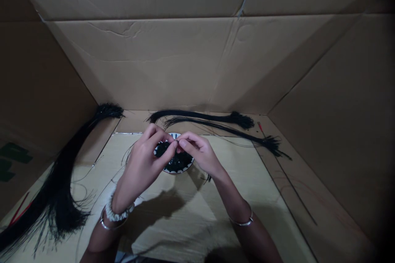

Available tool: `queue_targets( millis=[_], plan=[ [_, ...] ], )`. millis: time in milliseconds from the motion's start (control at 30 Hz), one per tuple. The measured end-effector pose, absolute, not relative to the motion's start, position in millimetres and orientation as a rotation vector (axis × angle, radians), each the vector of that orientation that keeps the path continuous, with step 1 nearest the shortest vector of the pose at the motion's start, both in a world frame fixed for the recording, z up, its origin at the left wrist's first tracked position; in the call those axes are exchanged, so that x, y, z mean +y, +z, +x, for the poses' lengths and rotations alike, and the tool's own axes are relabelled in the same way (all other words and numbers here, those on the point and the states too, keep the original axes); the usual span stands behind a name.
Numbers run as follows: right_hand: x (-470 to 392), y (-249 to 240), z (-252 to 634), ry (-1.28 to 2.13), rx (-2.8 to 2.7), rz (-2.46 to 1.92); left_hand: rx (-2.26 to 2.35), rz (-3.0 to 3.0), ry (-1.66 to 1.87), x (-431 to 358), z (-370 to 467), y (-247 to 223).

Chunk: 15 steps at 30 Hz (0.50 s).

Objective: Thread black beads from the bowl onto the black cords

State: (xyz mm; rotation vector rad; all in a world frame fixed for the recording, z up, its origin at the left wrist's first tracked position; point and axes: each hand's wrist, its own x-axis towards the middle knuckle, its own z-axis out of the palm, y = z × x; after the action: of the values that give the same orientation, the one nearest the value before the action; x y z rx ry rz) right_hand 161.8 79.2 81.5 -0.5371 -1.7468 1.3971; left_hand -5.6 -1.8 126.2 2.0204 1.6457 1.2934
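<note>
Just above a white-rimmed round dish [178, 170], my two hands meet fingertip to fingertip. Small black pieces [176, 162] fill the dish. My left hand [148, 152] is pinched, thumb against forefinger. Opposite it, my right hand [199, 150] is pinched too, its fingertips touching those of the left. Whatever lies between the fingertips is too small to make out. Thin dark strands [125, 157] stick out beside my left hand, and a short dark tuft [209, 178] shows below my right wrist.
A thick bundle of black strands [61, 172] lies along the left side. Two thinner black bundles [197, 115] [225, 126] lie behind the dish. A thin rod [296, 191] rests at the right, near a small red-handled tool [261, 127]. Cardboard walls [154, 57] enclose the work surface [247, 181].
</note>
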Motion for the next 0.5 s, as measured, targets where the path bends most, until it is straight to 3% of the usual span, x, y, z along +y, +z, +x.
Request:
queue_targets(
  millis=[500],
  plan=[
    [76.7, 86.4, 163.9, 1.299, -1.837, -0.539, 1.661, 2.002, 1.323, -2.5, -5.1, 126.1]
  ],
)
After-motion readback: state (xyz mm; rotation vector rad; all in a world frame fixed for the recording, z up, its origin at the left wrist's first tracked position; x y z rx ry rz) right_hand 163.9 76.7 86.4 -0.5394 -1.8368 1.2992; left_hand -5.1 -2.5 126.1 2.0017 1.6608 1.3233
